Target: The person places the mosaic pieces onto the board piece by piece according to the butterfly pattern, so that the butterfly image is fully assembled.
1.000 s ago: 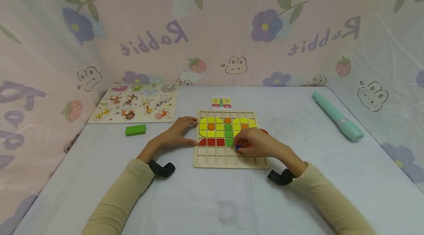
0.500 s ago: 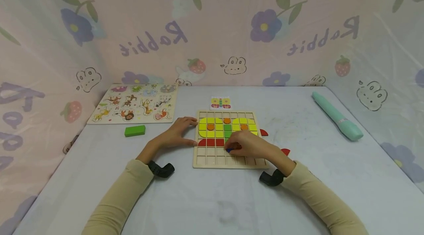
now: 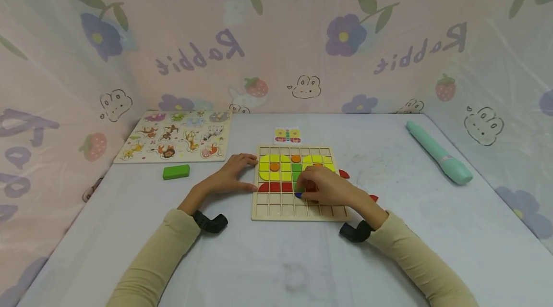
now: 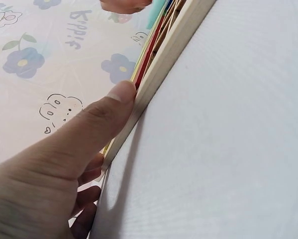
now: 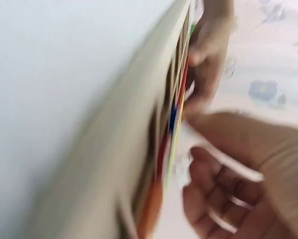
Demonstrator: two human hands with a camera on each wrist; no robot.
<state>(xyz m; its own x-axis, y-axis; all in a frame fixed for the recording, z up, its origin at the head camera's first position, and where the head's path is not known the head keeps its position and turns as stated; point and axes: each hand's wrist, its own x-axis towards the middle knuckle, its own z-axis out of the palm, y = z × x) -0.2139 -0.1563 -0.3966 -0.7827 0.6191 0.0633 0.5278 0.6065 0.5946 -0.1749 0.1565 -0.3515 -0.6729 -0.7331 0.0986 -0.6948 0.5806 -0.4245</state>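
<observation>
A wooden grid board point(image 3: 259, 213) lies flat, its cells filled with yellow, red, green and orange tiles in its upper part. My left hand point(image 3: 229, 176) rests at its left edge, thumb and fingertips touching the rim; in the left wrist view the thumb point(image 4: 109, 107) lies along that rim. Over the right half, my right hand point(image 3: 328, 186) has curled fingers and pinches a small blue tile point(image 3: 298, 195) below the green column. In the right wrist view the blue tile point(image 5: 173, 117) sits at the board surface beside the thumb. The palm hides several cells.
Behind the board lies a small butterfly pattern card point(image 3: 287, 135). Red pieces point(image 3: 343, 174) lie right of the board. An animal puzzle board point(image 3: 177, 136) stands back left, near a green block point(image 3: 176, 171). A mint-green long object point(image 3: 440, 152) lies at the far right.
My right hand has moved left across the board with the blue tile, to the cell below the green column. Its fingers then shift slightly right. The left hand stays in place.
</observation>
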